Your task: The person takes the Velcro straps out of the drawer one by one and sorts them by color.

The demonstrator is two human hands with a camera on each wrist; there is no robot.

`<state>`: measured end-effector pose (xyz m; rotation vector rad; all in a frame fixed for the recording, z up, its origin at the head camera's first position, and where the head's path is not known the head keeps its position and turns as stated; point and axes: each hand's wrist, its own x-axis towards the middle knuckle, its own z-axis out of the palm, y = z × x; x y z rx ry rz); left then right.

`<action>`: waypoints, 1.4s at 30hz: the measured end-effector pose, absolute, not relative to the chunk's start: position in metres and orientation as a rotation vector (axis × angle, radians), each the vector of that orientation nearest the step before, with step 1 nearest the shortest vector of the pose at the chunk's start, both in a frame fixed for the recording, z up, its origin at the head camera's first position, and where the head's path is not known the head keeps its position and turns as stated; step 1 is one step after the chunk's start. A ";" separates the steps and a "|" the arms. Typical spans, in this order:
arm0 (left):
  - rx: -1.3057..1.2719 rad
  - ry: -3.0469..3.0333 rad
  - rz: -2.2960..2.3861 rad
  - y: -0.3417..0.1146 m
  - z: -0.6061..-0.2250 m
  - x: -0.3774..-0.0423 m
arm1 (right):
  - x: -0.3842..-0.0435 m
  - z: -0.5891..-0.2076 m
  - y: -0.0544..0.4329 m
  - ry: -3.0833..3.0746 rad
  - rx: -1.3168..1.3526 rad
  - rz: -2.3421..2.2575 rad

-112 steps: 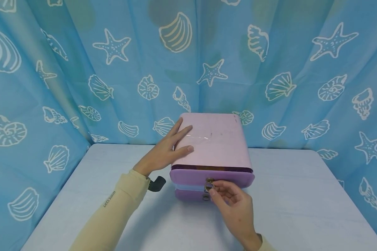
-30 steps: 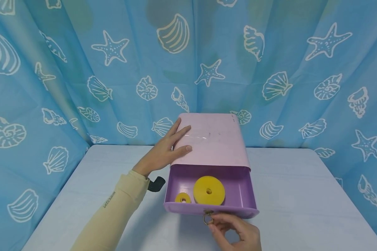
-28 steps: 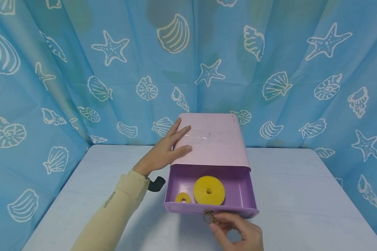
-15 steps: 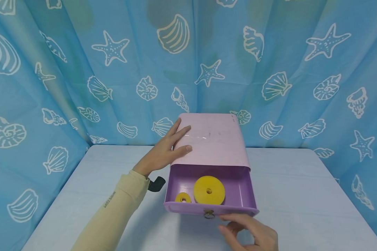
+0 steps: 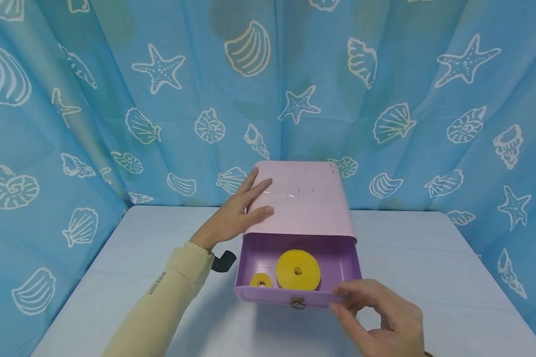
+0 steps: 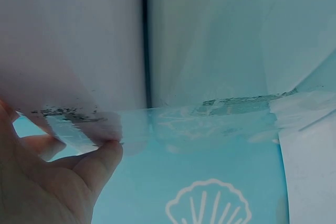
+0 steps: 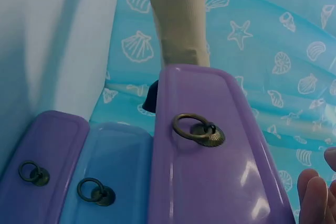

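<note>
Head view is catching small dark lettering on my left sleeve (image 5: pixel 161 292), seeming to read "Let's Slim", though the letters are blurring. My right hand (image 5: pixel 402 317) is hovering at the near right corner of the pulled-out purple drawer (image 5: pixel 268 296), thumb and forefinger curving towards each other with a narrow gap of air between them; whether a fingertip is touching the drawer I cannot tell. Those fingers are hiding the corner, and the right wrist view is cutting them off at its edge. Just beside them, the brass ring pull (image 5: pixel 297 303) is hanging free. Inside, a small yellow disc (image 5: pixel 261 276) is lying left of a large yellow disc (image 5: pixel 290 280). Farther back, my left hand (image 5: pixel 234 215) is resting on the pink chest (image 5: pixel 308 213), fingers spreading wide. Behind the table (image 5: pixel 406 258), a blue shell-print curtain (image 5: pixel 205 74) is hanging.
</note>
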<state>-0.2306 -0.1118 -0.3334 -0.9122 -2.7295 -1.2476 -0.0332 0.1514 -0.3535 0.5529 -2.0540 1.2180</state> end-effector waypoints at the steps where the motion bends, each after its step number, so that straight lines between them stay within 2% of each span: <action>1: -0.911 -2.730 -1.247 -0.112 -0.334 -0.231 | -0.035 -0.352 0.153 -2.043 0.577 1.214; 8: -0.922 -2.726 -1.250 -0.111 -0.333 -0.231 | -0.053 -0.341 0.163 -1.951 0.761 1.208; 14: -0.916 -2.734 -1.249 -0.112 -0.333 -0.230 | -0.063 -0.323 0.169 -2.186 0.767 1.230; 29: -0.901 -2.734 -1.277 -0.113 -0.332 -0.229 | -0.111 -0.309 0.180 -2.567 0.937 1.310; 35: -0.885 -2.745 -1.263 -0.112 -0.332 -0.229 | -0.124 -0.309 0.180 -2.713 1.118 1.428; 42: -0.866 -2.754 -1.256 -0.111 -0.332 -0.229 | -0.129 -0.305 0.177 -2.901 1.250 1.162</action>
